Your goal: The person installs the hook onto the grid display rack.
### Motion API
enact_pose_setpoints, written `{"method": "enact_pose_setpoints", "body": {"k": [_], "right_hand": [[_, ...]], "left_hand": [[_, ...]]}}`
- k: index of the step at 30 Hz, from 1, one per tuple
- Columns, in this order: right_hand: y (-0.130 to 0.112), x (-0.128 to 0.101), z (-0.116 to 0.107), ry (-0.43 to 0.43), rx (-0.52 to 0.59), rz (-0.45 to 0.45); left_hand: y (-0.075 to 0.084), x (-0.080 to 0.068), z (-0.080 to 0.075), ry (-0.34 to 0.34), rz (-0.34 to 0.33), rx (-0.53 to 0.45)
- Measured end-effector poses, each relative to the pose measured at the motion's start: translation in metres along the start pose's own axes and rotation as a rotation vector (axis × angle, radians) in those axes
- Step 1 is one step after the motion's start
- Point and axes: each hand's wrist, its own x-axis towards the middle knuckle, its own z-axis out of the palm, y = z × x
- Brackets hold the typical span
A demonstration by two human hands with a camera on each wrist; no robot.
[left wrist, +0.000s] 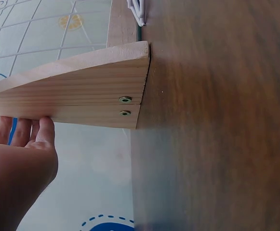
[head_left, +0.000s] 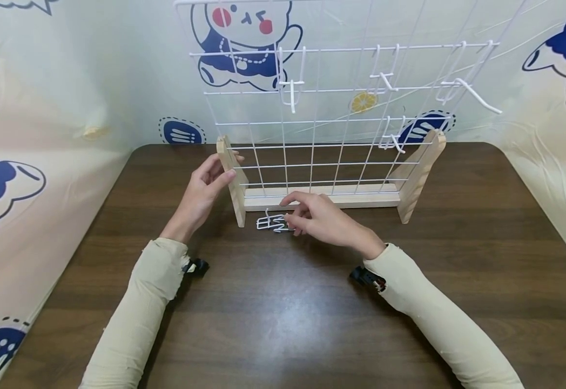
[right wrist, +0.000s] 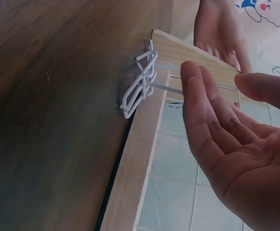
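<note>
A white wire grid rack point(head_left: 312, 146) stands on two wooden side supports. My left hand point(head_left: 200, 186) grips the left wooden support point(head_left: 236, 194), thumb on its near edge and fingers on the far side. In the left wrist view this support point(left wrist: 82, 91) shows two metal bolts low down. A small group of white wire hooks point(head_left: 269, 222) lies on the table in front of the rack's base. Over their right end is my right hand point(head_left: 324, 220), thumb and fingers apart. In the right wrist view, one prong of the hooks point(right wrist: 140, 89) points at its fingertips.
More white hooks hang on the grid: one at the left point(head_left: 291, 89), one at middle point(head_left: 384, 75), a long one at right point(head_left: 472, 94), and a lower one point(head_left: 395, 141). A wooden base bar point(head_left: 361, 201) joins the supports. Patterned cloth point(head_left: 83, 108) surrounds the brown table point(head_left: 263, 324).
</note>
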Motion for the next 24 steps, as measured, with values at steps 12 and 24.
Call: {"method": "enact_pose_setpoints", "body": {"k": [12, 24], "right_hand": [[0.011, 0.005, 0.006, -0.068, -0.082, 0.029], [0.017, 0.002, -0.002, -0.043, -0.169, -0.034]], "left_hand": [[-0.001, -0.002, -0.002, 0.008, 0.008, -0.008], [-0.001, 0.001, 0.0, -0.008, 0.014, -0.027]]}}
